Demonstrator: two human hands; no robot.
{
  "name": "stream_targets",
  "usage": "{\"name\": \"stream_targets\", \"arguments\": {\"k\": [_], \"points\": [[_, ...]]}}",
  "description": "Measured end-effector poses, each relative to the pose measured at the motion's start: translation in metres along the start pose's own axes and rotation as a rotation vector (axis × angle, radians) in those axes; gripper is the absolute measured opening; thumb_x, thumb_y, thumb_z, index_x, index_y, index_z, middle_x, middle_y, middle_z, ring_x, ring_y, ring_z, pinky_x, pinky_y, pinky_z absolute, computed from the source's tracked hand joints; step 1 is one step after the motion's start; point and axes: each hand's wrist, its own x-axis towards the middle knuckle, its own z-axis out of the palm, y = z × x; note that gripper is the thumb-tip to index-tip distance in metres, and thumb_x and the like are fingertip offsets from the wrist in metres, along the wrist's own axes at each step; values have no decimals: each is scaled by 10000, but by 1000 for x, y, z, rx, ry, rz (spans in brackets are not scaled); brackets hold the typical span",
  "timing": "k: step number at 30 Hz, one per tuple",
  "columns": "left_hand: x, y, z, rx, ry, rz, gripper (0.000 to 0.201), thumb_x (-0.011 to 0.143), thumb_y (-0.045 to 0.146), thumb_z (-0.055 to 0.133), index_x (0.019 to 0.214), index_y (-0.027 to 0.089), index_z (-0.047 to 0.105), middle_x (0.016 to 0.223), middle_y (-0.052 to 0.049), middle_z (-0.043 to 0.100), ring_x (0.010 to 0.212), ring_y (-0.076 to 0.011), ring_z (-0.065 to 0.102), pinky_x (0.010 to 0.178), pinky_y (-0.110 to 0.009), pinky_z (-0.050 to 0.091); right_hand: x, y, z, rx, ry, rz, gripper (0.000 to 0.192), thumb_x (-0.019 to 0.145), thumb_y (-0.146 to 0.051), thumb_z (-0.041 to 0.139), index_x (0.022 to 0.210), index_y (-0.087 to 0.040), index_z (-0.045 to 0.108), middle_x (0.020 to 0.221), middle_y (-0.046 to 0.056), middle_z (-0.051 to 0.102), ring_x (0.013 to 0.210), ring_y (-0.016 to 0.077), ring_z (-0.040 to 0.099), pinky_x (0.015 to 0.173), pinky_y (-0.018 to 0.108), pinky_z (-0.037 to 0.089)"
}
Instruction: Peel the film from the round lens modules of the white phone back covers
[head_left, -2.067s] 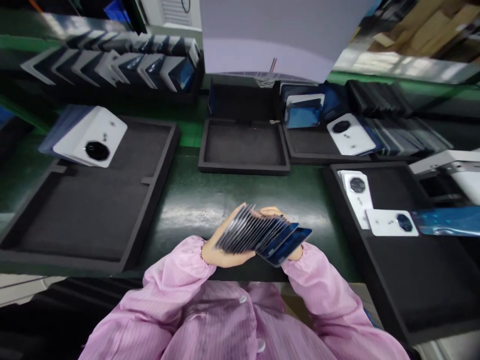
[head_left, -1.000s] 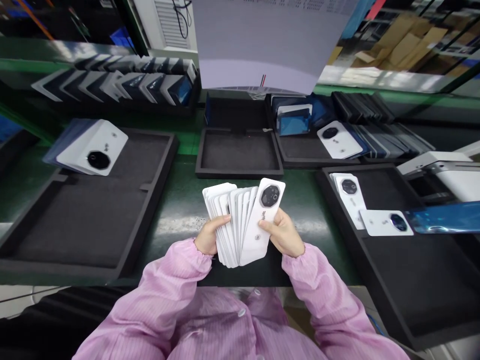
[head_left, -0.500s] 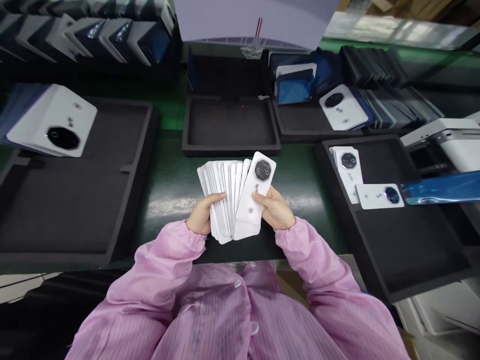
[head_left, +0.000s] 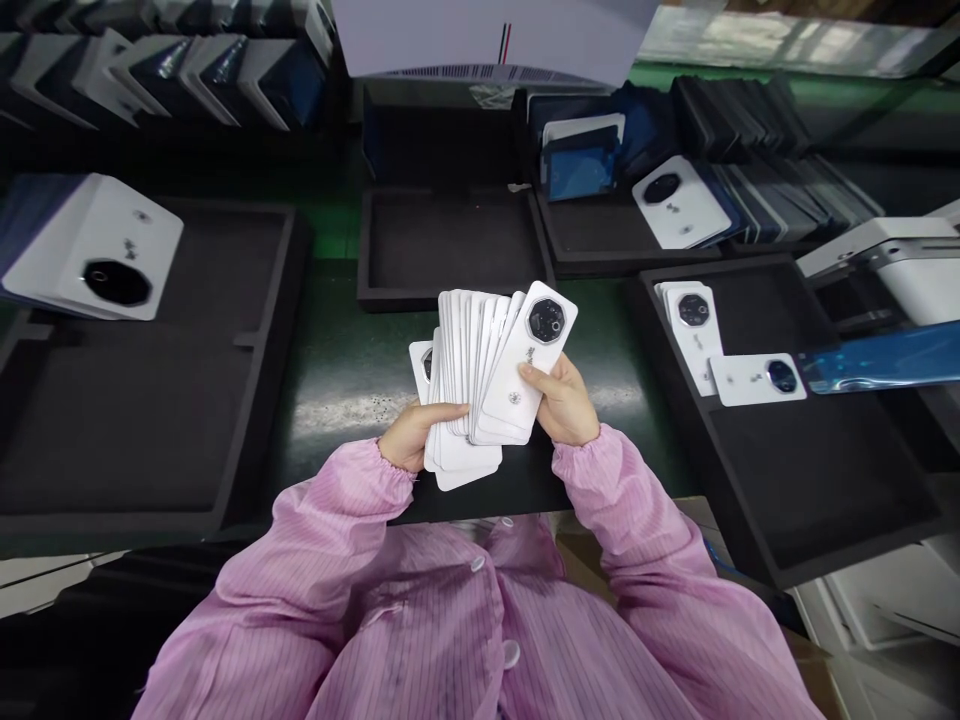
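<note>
I hold a fanned stack of white phone back covers [head_left: 480, 375] upright over the green bench, their white faces toward me. My left hand [head_left: 412, 435] grips the stack's lower left, thumb across the front. My right hand [head_left: 566, 400] holds the right side, thumb pressed on the frontmost cover [head_left: 529, 360], which shows a dark octagonal camera ring near its top. Both arms wear pink striped sleeves.
A large black foam tray [head_left: 247, 400] at left carries a leaning stack of white covers [head_left: 97, 260]. A small tray [head_left: 450, 250] lies ahead. The right tray [head_left: 810, 480] holds two white covers [head_left: 754, 378] beside a blue film [head_left: 877, 360]. Rows of covers [head_left: 750, 200] line the back.
The stack was turned from dark side up to white faces toward me and raised. Since then the fan has shifted slightly right, with the front cover tilted further out.
</note>
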Motion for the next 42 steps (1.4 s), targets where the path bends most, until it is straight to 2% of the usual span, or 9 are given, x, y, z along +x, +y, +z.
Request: {"name": "stream_targets", "arguments": {"k": [4, 10, 14, 18, 23, 31, 35, 39, 42], "points": [[-1, -1, -2, 62, -54, 31, 643, 611, 66, 743, 1232, 115, 587, 1049, -124, 726, 1069, -343, 637, 942, -470, 523, 2, -2, -2, -10, 62, -53, 424, 682, -292, 809, 1041, -233, 591, 1140, 34, 676, 1080, 257, 627, 990, 461, 499], [-3, -2, -1, 134, -43, 28, 665, 606, 114, 765, 1243, 115, 576, 1067, -132, 719, 1032, -358, 652, 878, -473, 557, 5, -1, -3, 12, 154, -152, 424, 655, -299, 826, 1001, -234, 589, 1100, 27, 689, 1068, 253, 632, 992, 446, 500], [-4, -2, -1, 84, -25, 32, 543, 692, 191, 722, 1207, 86, 587, 1052, -146, 720, 1078, -344, 633, 957, -466, 514, 6, 1, -4, -8, 156, -184, 423, 674, -318, 814, 1021, -240, 585, 1116, 24, 683, 1088, 248, 622, 995, 436, 499], [-3, 1, -2, 29, -6, -89, 425, 726, 178, 640, 1126, 38, 620, 1002, -167, 728, 1074, -353, 632, 966, -480, 504, 7, 1, -5, -14, 157, -196, 429, 674, -336, 814, 1022, -236, 583, 1134, 31, 676, 1099, 251, 616, 996, 431, 498], [-5, 0, 1, 83, 12, -11, 529, 663, 84, 695, 1185, 91, 608, 1053, -138, 722, 1013, -347, 662, 900, -479, 546, 6, 1, -5, -56, 182, -212, 452, 697, -362, 792, 1075, -249, 572, 1213, 34, 639, 1170, 249, 571, 1016, 426, 479], [-6, -3, -1, 201, -31, 70, 649, 611, 117, 781, 1231, 150, 595, 1068, -118, 721, 990, -343, 672, 838, -440, 574, 7, 1, -5, -60, 197, -211, 431, 697, -354, 789, 1059, -237, 587, 1179, 40, 655, 1126, 255, 596, 1002, 431, 484], [-7, -3, -2, 210, -53, 56, 623, 627, 150, 782, 1223, 147, 601, 1073, -121, 718, 1009, -344, 664, 881, -461, 554, 7, 1, -7, -53, 186, -220, 420, 718, -325, 780, 1083, -250, 585, 1180, 32, 654, 1133, 249, 594, 1007, 429, 481], [-6, -3, -2, 114, -59, 30, 530, 651, 190, 724, 1164, 94, 628, 1019, -134, 730, 1050, -363, 642, 958, -500, 505, 8, 2, -8, -41, 175, -242, 447, 720, -324, 781, 1113, -254, 579, 1174, 28, 658, 1132, 245, 596, 1013, 428, 477], [-5, -2, -3, 42, -64, -8, 523, 601, 165, 656, 1112, 52, 648, 959, -144, 740, 1097, -390, 610, 999, -523, 466, 8, 2, -8, -38, 180, -236, 452, 712, -335, 786, 1107, -251, 583, 1167, 34, 661, 1134, 253, 594, 1011, 439, 475]]}}
